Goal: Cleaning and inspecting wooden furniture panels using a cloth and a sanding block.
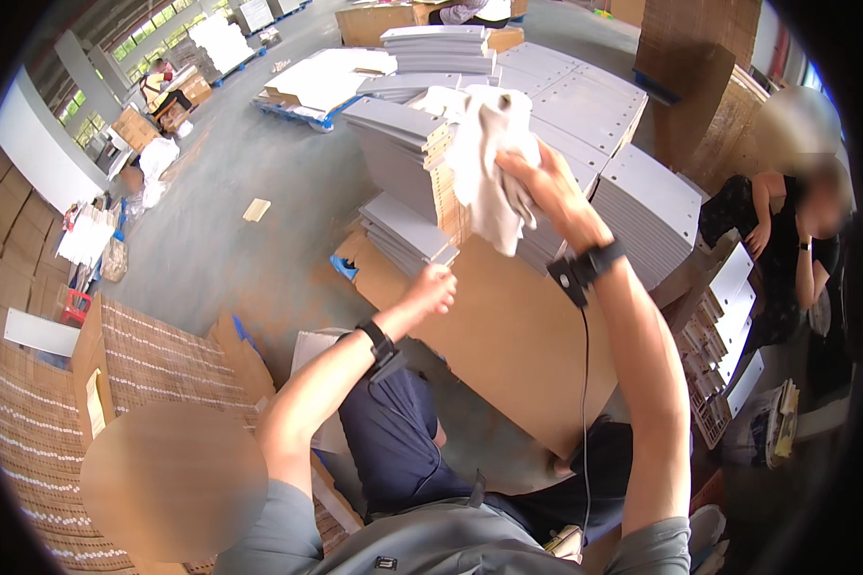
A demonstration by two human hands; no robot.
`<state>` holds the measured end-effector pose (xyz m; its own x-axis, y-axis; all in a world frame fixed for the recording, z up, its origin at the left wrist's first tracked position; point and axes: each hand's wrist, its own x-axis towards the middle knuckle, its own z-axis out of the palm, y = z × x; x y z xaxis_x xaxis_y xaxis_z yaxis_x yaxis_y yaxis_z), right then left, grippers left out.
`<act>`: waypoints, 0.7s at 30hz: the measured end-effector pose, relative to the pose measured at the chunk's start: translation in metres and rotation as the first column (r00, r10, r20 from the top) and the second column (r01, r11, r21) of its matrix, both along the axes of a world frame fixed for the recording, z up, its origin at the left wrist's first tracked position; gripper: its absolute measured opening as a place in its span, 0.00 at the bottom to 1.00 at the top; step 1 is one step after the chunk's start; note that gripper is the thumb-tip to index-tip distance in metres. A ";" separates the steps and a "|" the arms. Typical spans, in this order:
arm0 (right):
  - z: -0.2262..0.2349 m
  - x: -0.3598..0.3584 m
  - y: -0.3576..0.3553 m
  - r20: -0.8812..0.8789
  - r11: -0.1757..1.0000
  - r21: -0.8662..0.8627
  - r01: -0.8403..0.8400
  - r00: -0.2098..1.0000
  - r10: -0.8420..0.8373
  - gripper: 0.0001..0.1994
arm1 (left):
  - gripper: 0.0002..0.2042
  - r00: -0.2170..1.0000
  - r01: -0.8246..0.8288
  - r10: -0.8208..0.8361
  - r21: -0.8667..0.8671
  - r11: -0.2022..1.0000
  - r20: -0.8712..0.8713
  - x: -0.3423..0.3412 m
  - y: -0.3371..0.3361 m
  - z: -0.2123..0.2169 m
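Observation:
My right hand (552, 195) is closed on a bunched white cloth (489, 158), which hangs in front of the tall stack of grey panels (393, 158). Lower and to the left, my left hand (435, 290) has its fingers curled at the near corner of a grey panel (408, 228) on a shorter stack. The cloth covers part of the pale raw edges of the tall stack. Black straps circle both wrists, and a cable runs down from the right one.
Brown cardboard (518, 335) lies under the stacks. More drilled grey panels (585, 96) are piled behind and to the right. Bundled cardboard (163, 355) stands at left. At right, a seated person (777, 220) is beside stacked white panels (724, 307). A blue pallet (297, 113) sits farther back.

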<state>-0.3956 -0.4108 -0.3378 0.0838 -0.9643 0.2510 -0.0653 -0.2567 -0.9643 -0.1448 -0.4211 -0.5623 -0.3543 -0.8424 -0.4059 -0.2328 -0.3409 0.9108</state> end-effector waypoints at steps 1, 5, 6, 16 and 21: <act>-0.021 -0.004 0.016 0.085 0.998 0.053 0.025 0.996 -0.030 0.21 | 0.16 0.994 -0.104 0.104 0.016 0.994 -0.016 0.018 -0.012 -0.004; -0.109 -0.057 0.076 0.355 0.929 0.367 0.041 0.917 -0.181 0.20 | 0.28 0.903 -0.416 0.421 0.073 0.906 -0.080 0.046 -0.053 -0.014; -0.132 -0.074 0.090 0.471 0.909 0.416 0.026 0.849 -0.240 0.19 | 0.32 0.908 -0.410 0.415 0.077 0.909 -0.062 0.045 -0.065 -0.020; -0.042 -0.032 0.046 -0.068 0.987 0.155 0.047 0.997 -0.036 0.25 | 0.49 0.767 -0.639 0.624 0.088 0.764 0.150 -0.003 -0.153 -0.114; -0.053 -0.022 0.015 0.199 0.961 0.275 0.031 0.976 -0.089 0.22 | 0.42 0.861 -0.471 0.492 -0.161 0.867 0.128 0.022 -0.144 -0.129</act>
